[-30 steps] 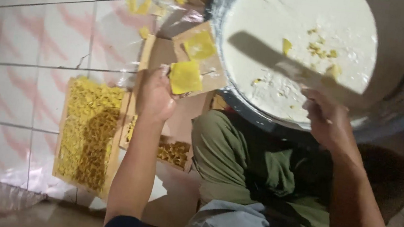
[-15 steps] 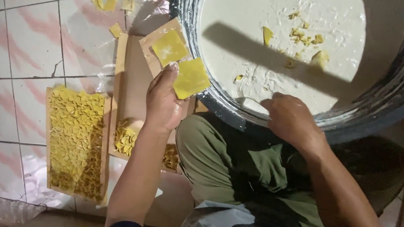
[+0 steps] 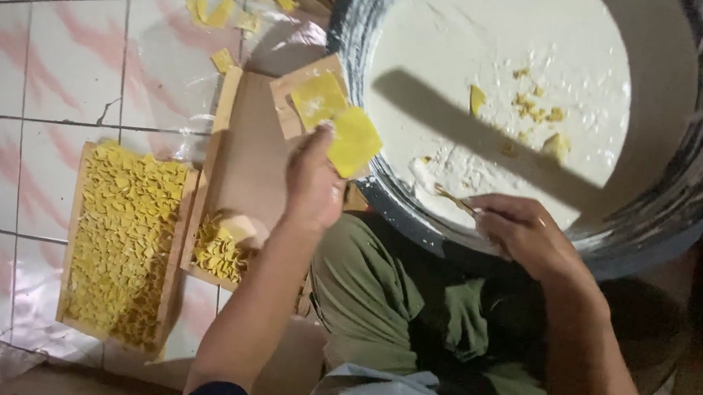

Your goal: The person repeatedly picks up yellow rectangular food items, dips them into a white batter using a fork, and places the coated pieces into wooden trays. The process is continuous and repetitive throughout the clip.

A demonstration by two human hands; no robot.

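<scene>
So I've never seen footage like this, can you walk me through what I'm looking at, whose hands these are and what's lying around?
There is no machine here. A camera worn on a person's head looks straight down at their own two bare hands; they appear to sit on a tiled floor.

The left hand holds a flat yellow square piece at the edge of a big round basin filled with white liquid, where a few yellow bits float. The right hand grips a thin stick that dips into the liquid.

Left of the hands lie a wooden tray covered with small yellow pieces, and a second tray that is mostly bare with a small heap at one end. Loose yellow pieces lie scattered on the floor.
</scene>
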